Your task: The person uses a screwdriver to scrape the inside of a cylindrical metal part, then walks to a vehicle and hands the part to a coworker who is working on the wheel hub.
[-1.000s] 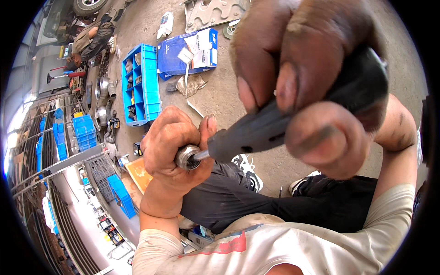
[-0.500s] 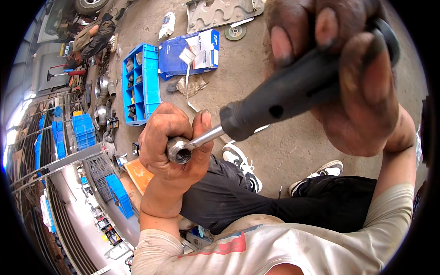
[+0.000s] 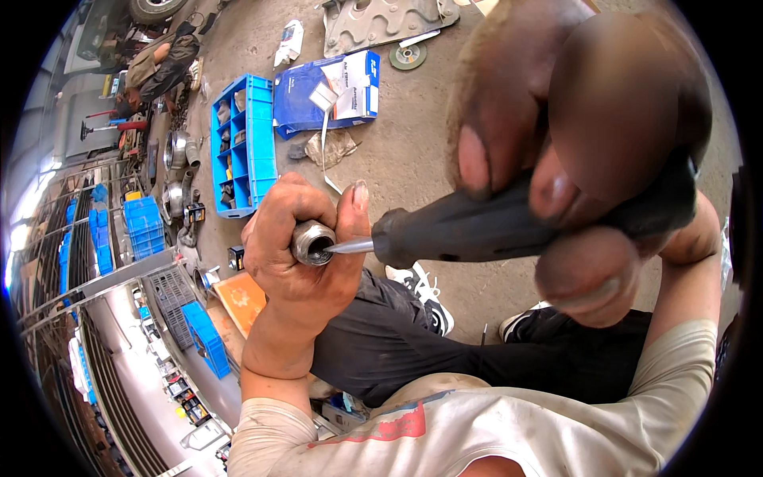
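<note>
My left hand (image 3: 298, 266) is closed around a hollow metal fitting (image 3: 311, 242), its round open end facing up toward me with ridges inside the bore. In my right hand (image 3: 588, 159), gripped by the fingers, is a black-handled screwdriver (image 3: 477, 228). Its short silver shaft points left, and the tip sits at the rim of the fitting's opening; whether it reaches inside I cannot tell. The left thumb stands up beside the fitting, just behind the shaft. The right hand is close to the camera and partly blurred.
On the floor ahead lie a blue divided parts bin (image 3: 262, 147), a blue-and-white carton (image 3: 326, 91), a grinding disc (image 3: 408, 56) and a metal plate (image 3: 385, 24). Shelving with blue crates (image 3: 145, 229) stands at the left. Another person (image 3: 163, 63) crouches at the far left.
My right hand and the screwdriver handle have swung downward, so the tool lies nearer to level. Its tip stays at the fitting's opening. The left hand has barely moved.
</note>
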### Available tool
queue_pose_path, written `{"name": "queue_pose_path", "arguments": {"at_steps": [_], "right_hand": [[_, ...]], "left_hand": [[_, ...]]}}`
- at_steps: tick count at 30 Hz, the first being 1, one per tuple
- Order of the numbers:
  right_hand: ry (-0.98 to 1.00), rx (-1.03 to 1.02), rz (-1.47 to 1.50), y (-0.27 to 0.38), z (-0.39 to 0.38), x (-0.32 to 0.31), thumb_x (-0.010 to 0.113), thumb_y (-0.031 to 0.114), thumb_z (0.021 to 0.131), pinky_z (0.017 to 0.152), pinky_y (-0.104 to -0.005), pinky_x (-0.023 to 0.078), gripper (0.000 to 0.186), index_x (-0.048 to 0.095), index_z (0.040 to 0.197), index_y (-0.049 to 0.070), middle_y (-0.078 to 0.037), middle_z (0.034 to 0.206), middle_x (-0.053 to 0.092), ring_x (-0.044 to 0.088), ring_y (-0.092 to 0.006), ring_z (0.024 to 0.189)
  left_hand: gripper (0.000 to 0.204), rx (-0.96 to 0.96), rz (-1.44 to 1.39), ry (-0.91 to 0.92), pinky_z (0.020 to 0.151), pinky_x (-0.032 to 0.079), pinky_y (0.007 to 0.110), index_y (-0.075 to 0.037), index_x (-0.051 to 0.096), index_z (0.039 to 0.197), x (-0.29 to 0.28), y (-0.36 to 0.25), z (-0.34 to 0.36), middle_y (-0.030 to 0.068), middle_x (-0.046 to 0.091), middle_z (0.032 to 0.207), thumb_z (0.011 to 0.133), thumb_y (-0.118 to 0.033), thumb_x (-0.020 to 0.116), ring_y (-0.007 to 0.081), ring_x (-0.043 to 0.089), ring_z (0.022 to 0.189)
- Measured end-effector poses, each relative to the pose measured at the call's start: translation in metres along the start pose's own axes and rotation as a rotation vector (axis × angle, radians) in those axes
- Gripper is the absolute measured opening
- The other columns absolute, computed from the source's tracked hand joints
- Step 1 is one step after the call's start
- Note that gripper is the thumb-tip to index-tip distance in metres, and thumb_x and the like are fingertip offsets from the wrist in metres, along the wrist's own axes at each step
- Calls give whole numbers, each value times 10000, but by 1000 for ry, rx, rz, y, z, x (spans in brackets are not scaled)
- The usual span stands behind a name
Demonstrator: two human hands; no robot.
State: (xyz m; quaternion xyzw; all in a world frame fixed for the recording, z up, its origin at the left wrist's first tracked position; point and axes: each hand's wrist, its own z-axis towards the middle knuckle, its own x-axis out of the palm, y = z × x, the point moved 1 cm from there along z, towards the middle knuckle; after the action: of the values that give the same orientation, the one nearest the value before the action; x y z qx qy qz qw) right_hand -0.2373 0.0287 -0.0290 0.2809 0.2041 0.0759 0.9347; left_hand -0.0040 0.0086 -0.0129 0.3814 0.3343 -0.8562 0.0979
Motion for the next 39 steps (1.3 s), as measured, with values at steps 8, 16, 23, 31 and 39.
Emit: {"name": "queue_pose_path", "arguments": {"at_steps": [8,16,23,31,39], "right_hand": [[-23,-56,9,0,2,4,757,156,714,534,-260,459,230,579,793,32,-135,837,556,540,-184,632],[-191,-229,142,-17,14,33,764,153,708,535,-261,460,235,580,793,33,-137,841,556,541,-185,636],[-256,145,188,-17,9,22,765,147,702,534,-259,467,239,575,795,35,-138,852,557,548,-194,652],[-425,361,309,-32,-4,33,759,152,709,539,-259,471,243,566,804,39,-138,853,555,549,-194,658],[-486,409,335,-37,-8,32,754,156,715,545,-258,475,247,556,813,43,-139,853,553,551,-193,663]], "left_hand": [[243,-54,-40,5,444,306,246,-59,456,694,5,0,1,12,439,567,736,28,679,114,383,476],[227,-173,-35,180,472,346,282,-48,477,719,5,3,-5,59,457,605,659,-2,690,182,430,493],[228,-126,62,85,480,346,292,-46,468,766,9,-7,-6,69,445,628,702,-23,685,196,444,517],[258,-300,4,82,443,273,247,-52,444,720,8,-4,-8,20,374,565,806,-112,680,104,341,482],[278,-270,-67,59,436,246,245,-58,439,712,4,1,-10,3,357,564,815,-148,681,89,312,482]]}}
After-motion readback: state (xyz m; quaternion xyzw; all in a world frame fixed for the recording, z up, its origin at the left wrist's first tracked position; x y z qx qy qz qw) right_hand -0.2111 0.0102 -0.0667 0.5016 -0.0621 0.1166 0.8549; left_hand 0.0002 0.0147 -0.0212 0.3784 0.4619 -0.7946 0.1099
